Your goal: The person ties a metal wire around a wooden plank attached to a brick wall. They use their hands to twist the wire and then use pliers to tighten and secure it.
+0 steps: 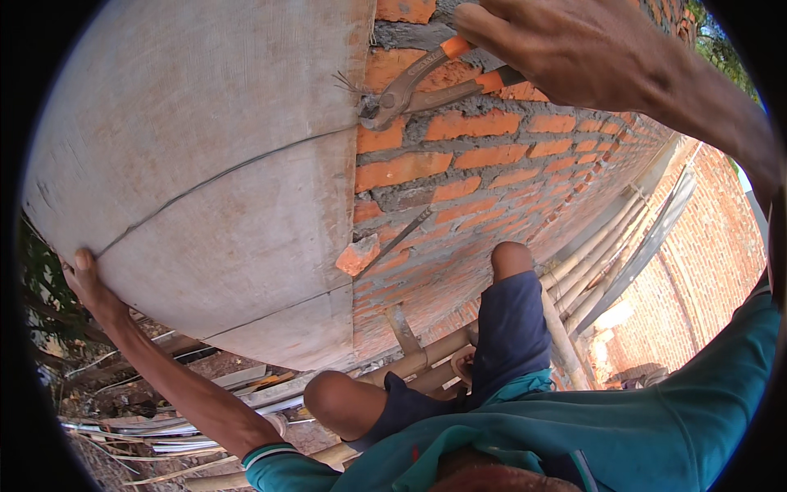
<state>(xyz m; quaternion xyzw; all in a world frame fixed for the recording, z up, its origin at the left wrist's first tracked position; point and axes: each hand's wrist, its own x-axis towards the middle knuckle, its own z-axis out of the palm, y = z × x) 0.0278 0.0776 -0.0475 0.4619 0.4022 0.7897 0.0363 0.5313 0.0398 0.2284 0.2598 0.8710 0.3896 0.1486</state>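
Observation:
My right hand [566, 49] is closed on the orange-trimmed handles of a pair of metal pincers [398, 97]. Their jaws sit at the board's right edge, by a twist of wire with frayed ends. From there a thin wire [209, 182] runs across the large pale board [221, 98] to its left edge. There my left hand [84, 283] grips the board's edge, thumb on the front beside the wire, other fingers mostly hidden. A second wire [275, 310] crosses the board lower down. An orange brick piece [358, 256] with a dark metal rod [398, 239] lies against the right edge.
A brick wall [484, 156] with grey mortar stands right of the board. Below me are bamboo poles [426, 354], with my bent knees over them. More bamboo poles [602, 242] lean at the right. Loose sticks and debris [164, 410] lie at lower left.

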